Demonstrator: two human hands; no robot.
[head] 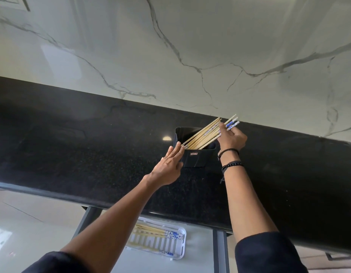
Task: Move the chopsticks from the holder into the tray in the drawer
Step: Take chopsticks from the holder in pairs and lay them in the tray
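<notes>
A black square holder (196, 157) stands on the dark granite counter (92, 146), with several wooden chopsticks (202, 134) leaning out of it to the upper right. My right hand (231, 139) pinches the upper ends of a few chopsticks, some with blue-and-white tops (232, 124). My left hand (168, 164) rests flat against the holder's left side with fingers extended. Below the counter edge, a white slotted tray (179, 251) lies in the open drawer (218, 251); a few chopsticks (155, 231) lie in it.
A glossy white marble wall (190, 46) rises behind the counter. The counter's front edge overhangs the drawer's back part. Pale floor (23, 223) shows at the lower left. Bead bracelets circle my right wrist.
</notes>
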